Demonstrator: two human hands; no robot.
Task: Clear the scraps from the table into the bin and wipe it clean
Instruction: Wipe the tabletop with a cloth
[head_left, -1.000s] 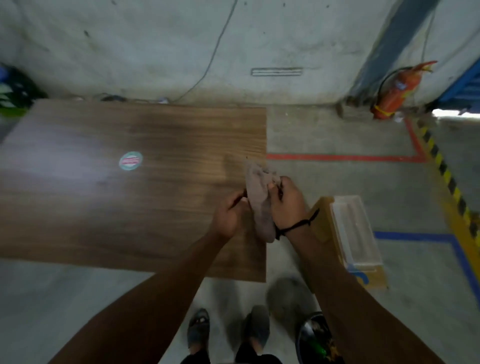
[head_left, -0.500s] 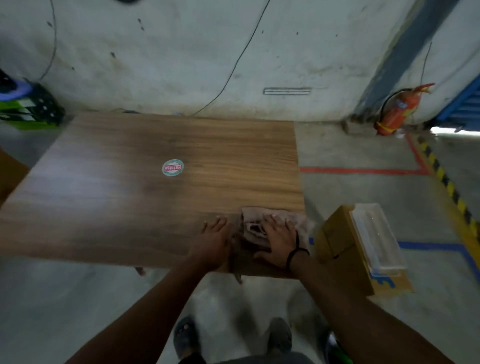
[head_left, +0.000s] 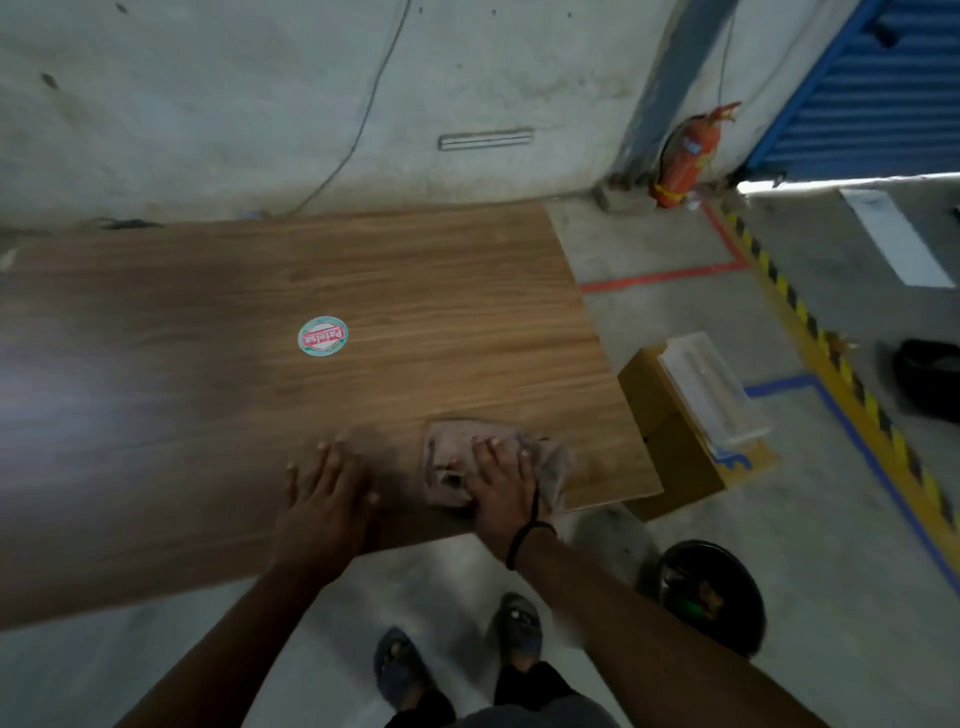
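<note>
Pressing down on the crumpled grey-brown cloth (head_left: 447, 447), the right hand (head_left: 501, 480) lies flat, fingers straight, gripping nothing. The cloth sits on the brown wood-grain surface (head_left: 208, 415) near its right front corner, about 5 o'clock from the round teal-and-red sticker (head_left: 322, 335). The left hand (head_left: 327, 499) is palm down on bare wood at 9 o'clock of the cloth, fingers extended, empty and apart from the cloth. A round black bin (head_left: 711, 592) stands on the floor at 4 o'clock of the right hand; its contents are indistinct. A brown cardboard box (head_left: 670, 452) is at 3 o'clock of the cloth, off the surface.
</note>
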